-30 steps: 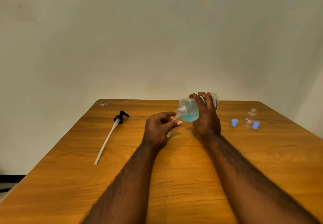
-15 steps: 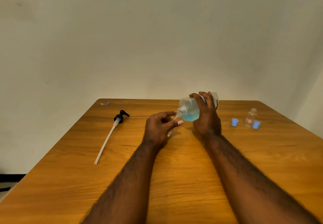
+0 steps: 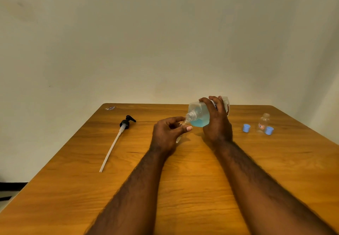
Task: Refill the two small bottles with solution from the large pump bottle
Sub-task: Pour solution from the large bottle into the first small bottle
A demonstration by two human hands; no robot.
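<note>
Clerk: First item?

Me: One large clear plastic bottle [image 3: 200, 117], part full of blue liquid, with no pump fitted. My right hand [image 3: 217, 124] grips its body, fingers curled over the top. It is held tilted above the wooden table [image 3: 73, 189], at the middle of the far half, with its open neck pointing left and slightly down.

Clerk: Second?

Me: One small clear bottle [image 3: 178, 139], mostly hidden inside my left hand [image 3: 168, 133], which pinches it between thumb and curled fingers. Its mouth sits right at the large bottle's neck. I cannot tell whether liquid is running.

Clerk: Right side of the table?

Me: One second small clear bottle [image 3: 263, 123] with an orange label, upright and uncapped, far right. There are also two light-blue plastic caps. One [image 3: 246, 128] is to its left and a little apart. The other [image 3: 269, 130] is just beside it, on the near right.

Clerk: Left side?

Me: One black pump head [image 3: 126, 122] with a long white dip tube, lying flat. The head is at the far end and the tube runs toward me. One small scrap [image 3: 110, 108] lies at the far left corner, too small to identify.
</note>
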